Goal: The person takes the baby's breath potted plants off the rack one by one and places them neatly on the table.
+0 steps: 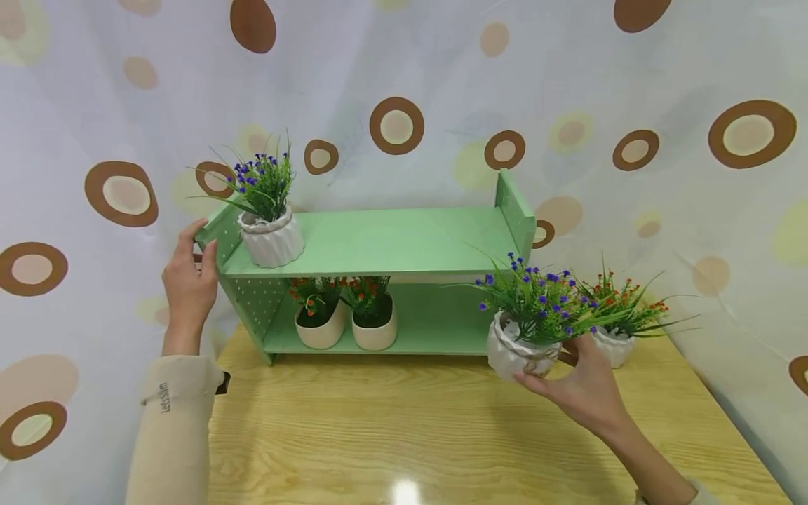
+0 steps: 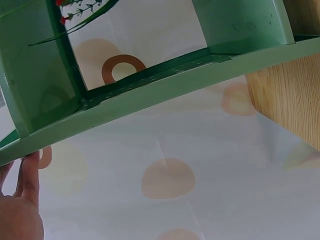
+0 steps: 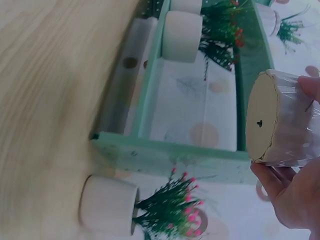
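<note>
You hold a purple-flowered pot (image 1: 514,354) in your right hand (image 1: 587,393), thumb on one side and fingers on the other, lifted off the bench (image 1: 391,421) and in front of the right end of the green shelf (image 1: 391,238). The right wrist view shows its flat round base turned toward the camera. Your left hand (image 1: 191,284) is well apart from the right, holding the upper front corner of the shelf's left side panel; how firmly it grips, you cannot tell from these views. A second purple-flowered pot (image 1: 271,243) stands upright on the upper board, near its left end and by the front edge. On the lower board, two cream pots (image 1: 375,335) with red flowers stand side by side in the left half. A red-flowered pot (image 1: 614,348) stands on the bench beyond the shelf's right end, near the bench's right edge, partly hidden by the pot in your hand. Behind it all hangs a spotted sheet (image 1: 442,56)
</note>
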